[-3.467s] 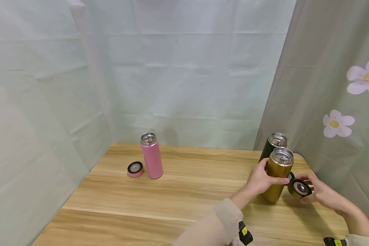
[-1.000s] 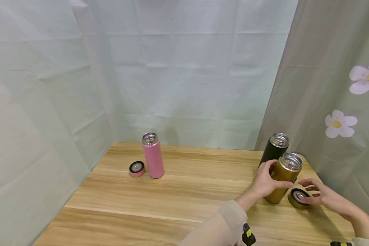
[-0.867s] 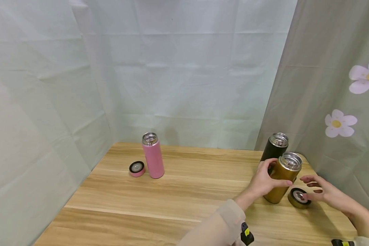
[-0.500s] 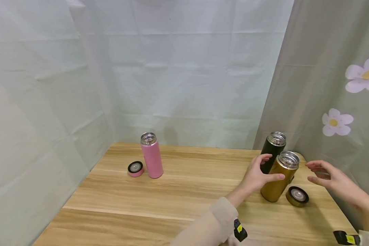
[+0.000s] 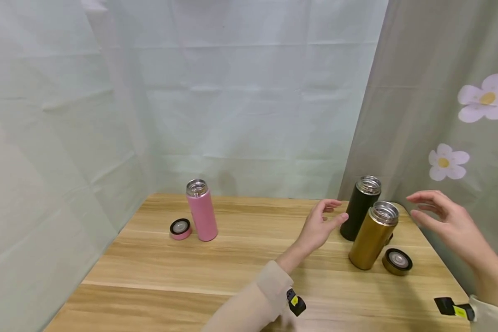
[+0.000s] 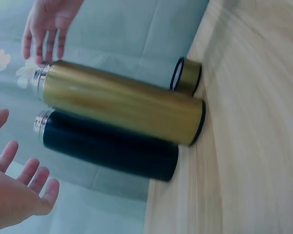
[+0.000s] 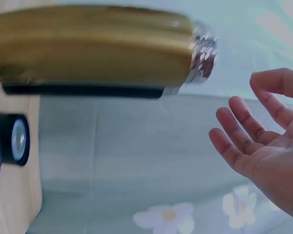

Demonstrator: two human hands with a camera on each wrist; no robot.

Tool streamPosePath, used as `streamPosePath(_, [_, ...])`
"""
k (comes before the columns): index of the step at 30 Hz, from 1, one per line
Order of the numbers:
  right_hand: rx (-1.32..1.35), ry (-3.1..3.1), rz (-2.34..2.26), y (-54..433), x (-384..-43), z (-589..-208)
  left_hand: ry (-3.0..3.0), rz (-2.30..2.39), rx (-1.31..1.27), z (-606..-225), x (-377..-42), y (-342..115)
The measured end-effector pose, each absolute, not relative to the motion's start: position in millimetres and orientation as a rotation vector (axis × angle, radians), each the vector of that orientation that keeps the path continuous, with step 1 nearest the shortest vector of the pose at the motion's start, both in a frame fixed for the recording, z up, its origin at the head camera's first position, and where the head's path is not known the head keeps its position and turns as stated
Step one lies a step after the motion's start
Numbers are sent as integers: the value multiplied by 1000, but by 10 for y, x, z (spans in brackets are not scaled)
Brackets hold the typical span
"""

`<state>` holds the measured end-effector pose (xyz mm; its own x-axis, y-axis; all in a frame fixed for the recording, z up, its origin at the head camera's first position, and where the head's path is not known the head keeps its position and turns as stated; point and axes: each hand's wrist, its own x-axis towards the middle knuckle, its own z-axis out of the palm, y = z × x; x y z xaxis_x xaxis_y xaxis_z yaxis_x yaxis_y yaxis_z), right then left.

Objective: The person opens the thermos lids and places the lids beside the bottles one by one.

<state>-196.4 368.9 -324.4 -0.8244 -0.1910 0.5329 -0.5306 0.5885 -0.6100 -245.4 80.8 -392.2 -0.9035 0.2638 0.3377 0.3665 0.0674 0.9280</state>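
A gold thermos bottle stands uncapped at the right of the table, its steel mouth showing. Beside its base lies the gold lid, inner side up. Just behind is a black thermos bottle, also uncapped; its black lid shows in the right wrist view and is mostly hidden in the head view. My left hand hovers left of both bottles, fingers relaxed, touching nothing. Raised to the right of the gold bottle, my right hand has loosely bent fingers and holds nothing.
Farther left stands a pink thermos bottle without its cap. Its pink lid lies beside it. Pale curtains hang behind the wooden table and along its sides.
The gold lid, held by my right hand at first, now lies on the table. My left hand has let go of the gold bottle and moved left; my right hand has risen away.
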Motion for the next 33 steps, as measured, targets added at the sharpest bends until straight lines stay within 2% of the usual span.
streamPosePath(10, [731, -2287, 1276, 3115, -1885, -3187, -2252, -1898, -744, -3915, -2509, 191])
streamPosePath(19, [893, -2215, 1543, 2440, -2065, -3263, -2299, -1768, -638, -3859, -2530, -463])
streamPosePath(33, [761, -2312, 1574, 1838, -2414, -3410, -2315, -1632, -518, -3783, -2572, -988])
